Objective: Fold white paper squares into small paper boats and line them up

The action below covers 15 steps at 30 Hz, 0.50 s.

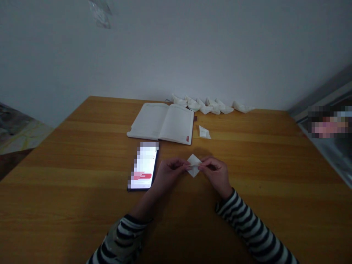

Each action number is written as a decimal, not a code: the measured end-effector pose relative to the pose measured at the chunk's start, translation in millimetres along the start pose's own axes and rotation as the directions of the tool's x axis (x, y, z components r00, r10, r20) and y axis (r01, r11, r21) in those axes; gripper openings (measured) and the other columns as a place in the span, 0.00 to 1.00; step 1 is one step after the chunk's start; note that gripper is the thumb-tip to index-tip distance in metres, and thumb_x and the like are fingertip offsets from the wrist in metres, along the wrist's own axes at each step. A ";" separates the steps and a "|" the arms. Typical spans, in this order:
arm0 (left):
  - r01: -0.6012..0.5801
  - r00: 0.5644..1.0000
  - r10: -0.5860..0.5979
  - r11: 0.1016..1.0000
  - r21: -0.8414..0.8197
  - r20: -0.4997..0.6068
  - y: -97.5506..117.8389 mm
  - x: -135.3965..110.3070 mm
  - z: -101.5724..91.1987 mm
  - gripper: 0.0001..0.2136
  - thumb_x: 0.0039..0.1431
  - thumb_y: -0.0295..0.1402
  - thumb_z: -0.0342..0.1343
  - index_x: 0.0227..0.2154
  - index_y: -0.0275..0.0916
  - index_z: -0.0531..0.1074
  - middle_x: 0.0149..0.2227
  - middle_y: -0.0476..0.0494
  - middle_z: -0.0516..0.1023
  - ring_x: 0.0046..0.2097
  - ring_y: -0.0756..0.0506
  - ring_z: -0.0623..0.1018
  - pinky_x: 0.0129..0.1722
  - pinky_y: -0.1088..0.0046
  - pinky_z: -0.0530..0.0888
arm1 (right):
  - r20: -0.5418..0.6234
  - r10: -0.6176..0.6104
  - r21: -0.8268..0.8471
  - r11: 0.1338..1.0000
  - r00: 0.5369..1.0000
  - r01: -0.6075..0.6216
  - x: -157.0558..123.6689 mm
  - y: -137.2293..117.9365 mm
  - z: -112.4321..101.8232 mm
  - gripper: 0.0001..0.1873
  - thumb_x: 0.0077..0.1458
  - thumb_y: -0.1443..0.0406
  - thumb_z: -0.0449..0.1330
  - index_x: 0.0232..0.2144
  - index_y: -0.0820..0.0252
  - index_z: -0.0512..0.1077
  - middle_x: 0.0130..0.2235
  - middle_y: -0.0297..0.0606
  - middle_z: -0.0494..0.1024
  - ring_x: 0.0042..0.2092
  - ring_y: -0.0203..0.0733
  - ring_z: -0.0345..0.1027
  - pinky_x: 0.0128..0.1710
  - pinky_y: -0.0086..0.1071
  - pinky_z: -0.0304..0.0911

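Observation:
A small white folded paper (194,164), diamond-shaped, is held between both hands just above the wooden table (82,176). My left hand (170,173) pinches its left corner with fingers closed. My right hand (216,174) pinches its right corner the same way. Both sleeves are striped black and white.
A lit phone (143,167) lies just left of my left hand. An open notebook (162,123) lies further back. A small folded paper piece (204,132) sits to its right. Several folded white paper shapes (209,105) line the table's far edge by the wall.

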<state>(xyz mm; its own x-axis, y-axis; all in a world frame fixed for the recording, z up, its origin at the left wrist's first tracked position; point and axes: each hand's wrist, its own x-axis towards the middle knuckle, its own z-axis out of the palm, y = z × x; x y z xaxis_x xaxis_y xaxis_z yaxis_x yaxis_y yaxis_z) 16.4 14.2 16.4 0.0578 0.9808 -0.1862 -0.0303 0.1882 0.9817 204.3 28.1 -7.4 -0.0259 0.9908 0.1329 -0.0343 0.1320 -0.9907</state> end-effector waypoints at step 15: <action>-0.018 0.995 0.022 0.999 0.041 -0.096 1.1 -2.8 -2.3 0.09 0.51 0.37 0.66 0.25 0.36 0.79 0.27 0.45 0.83 0.30 0.47 0.79 0.33 0.74 0.75 | 0.090 -0.021 -0.043 0.999 0.996 0.025 -2.7 -2.3 -2.5 0.04 0.48 0.63 0.71 0.31 0.53 0.83 0.34 0.40 0.85 0.35 0.44 0.79 0.37 0.38 0.75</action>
<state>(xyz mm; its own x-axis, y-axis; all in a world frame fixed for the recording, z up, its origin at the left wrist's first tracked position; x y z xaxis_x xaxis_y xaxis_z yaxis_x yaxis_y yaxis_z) 13.8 11.8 17.9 -0.0391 0.9851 -0.1678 0.0097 0.1683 0.9857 207.0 25.2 -5.5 -0.1155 0.9810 0.1560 0.0080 0.1579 -0.9874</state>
